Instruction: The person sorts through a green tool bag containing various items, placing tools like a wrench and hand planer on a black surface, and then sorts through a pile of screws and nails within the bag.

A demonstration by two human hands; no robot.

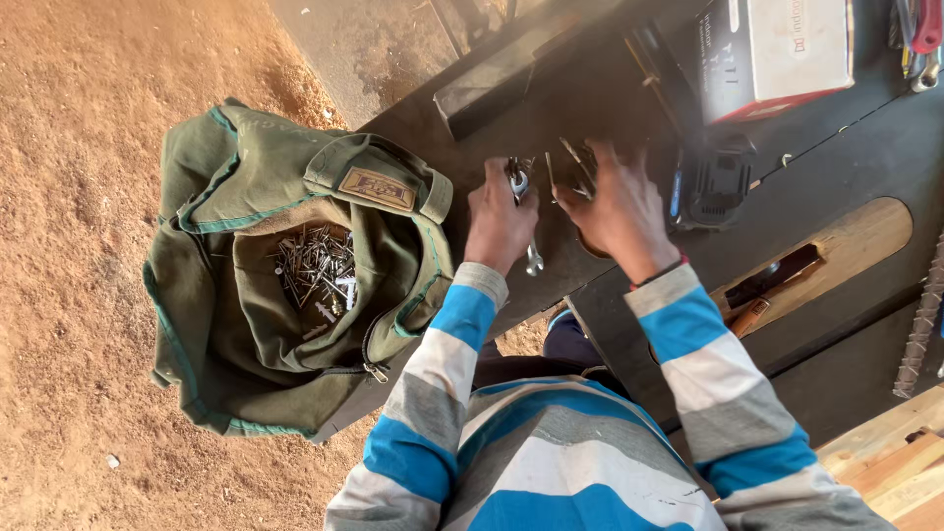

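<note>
Sawdust-strewn ground borders a dark desk point(610, 108). Left hand point(500, 224) has its fingers wrapped around a metal wrench point(524, 211); right hand point(619, 208), fingers spread, presses on blurred, possibly metal tools point(572, 162) beside an open green bag point(285, 265) of nails point(317, 267).

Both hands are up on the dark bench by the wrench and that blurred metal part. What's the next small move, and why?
Probably steady the blurred metal part before turning anything. The left hand grips a shiny metal wrench upright, its lower end showing below the fist, while the right hand covers the part on the dark bench. Motion blur hides whether wrench and part have met, so holding the part firm seems wise.
</note>
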